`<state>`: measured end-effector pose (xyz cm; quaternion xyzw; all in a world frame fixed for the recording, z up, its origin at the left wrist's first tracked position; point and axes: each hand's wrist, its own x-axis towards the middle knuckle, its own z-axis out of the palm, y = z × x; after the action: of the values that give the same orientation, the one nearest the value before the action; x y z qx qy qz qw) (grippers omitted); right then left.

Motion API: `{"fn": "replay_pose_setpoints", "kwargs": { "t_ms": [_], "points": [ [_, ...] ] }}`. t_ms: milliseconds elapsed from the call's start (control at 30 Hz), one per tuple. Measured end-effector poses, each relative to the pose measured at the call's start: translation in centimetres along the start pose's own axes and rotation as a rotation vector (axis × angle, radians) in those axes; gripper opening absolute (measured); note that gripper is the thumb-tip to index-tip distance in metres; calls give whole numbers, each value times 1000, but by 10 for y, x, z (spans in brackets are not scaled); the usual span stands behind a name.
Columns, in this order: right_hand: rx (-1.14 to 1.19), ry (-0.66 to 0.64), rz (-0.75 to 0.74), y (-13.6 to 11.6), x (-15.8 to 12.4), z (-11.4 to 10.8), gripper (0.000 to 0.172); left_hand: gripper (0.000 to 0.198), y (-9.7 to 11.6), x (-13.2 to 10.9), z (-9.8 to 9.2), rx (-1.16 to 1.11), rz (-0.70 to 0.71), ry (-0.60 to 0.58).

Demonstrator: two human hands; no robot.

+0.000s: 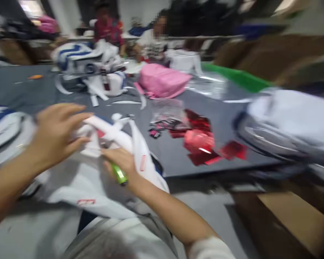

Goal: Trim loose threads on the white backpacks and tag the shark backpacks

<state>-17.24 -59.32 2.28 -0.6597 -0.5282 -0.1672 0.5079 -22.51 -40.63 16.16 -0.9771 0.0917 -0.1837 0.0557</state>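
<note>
A white garment (97, 180) with red labels and dark trim lies over the near edge of the grey table (175, 154) and hangs toward me. My left hand (55, 133) rests on its upper part with fingers spread and slightly curled over the cloth. My right hand (122, 163) is closed around a small green tool (119, 174) and presses against the garment's folded strap. The picture is smeared by motion.
Red shiny wrappers (202, 142) and a clear plastic bag (167, 117) lie at mid table. A pink bundle (162, 81) and white-blue garments (83, 61) sit farther back, where two people sit. A white pile (288, 122) is at right, a cardboard box (294, 219) below.
</note>
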Motion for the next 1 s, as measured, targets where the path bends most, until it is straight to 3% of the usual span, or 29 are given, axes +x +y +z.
{"fn": "replay_pose_setpoints", "kwargs": {
  "t_ms": [33, 100, 200, 300, 367, 467, 567, 733, 867, 1000],
  "points": [
    [33, 75, 32, 0, -1, 4, 33, 70, -5, 4, 7, 30, -42, -103],
    [67, 94, 104, -2, -2, 10, 38, 99, -16, 17, 28, 31, -72, -361],
    [130, 44, 116, -10, -3, 13, 37, 104, -23, 32, 59, 115, -153, -450],
    [112, -15, 103, -9, -5, 18, 32, 100, -21, 34, 75, 122, -132, -432],
    [41, -54, 124, 0, -4, 20, 33, 111, -20, 29, 81, 125, -71, -411],
    [-148, 31, 122, 20, 5, 15, 40, 129, -21, 23, 88, 154, -4, -399],
    [-450, 78, 186, 38, 23, 10, 47, 124, -20, 23, 96, 149, -15, -367],
    [-702, -332, 464, 54, 49, 26, 75, 85, -17, 27, 110, 129, -47, -342],
    [-871, -449, 512, 62, 50, 41, 87, 72, -15, 34, 120, 121, -63, -330],
    [-857, -459, 506, 69, 45, 38, 83, 78, -14, 38, 121, 82, -126, -382]
  ]
}}
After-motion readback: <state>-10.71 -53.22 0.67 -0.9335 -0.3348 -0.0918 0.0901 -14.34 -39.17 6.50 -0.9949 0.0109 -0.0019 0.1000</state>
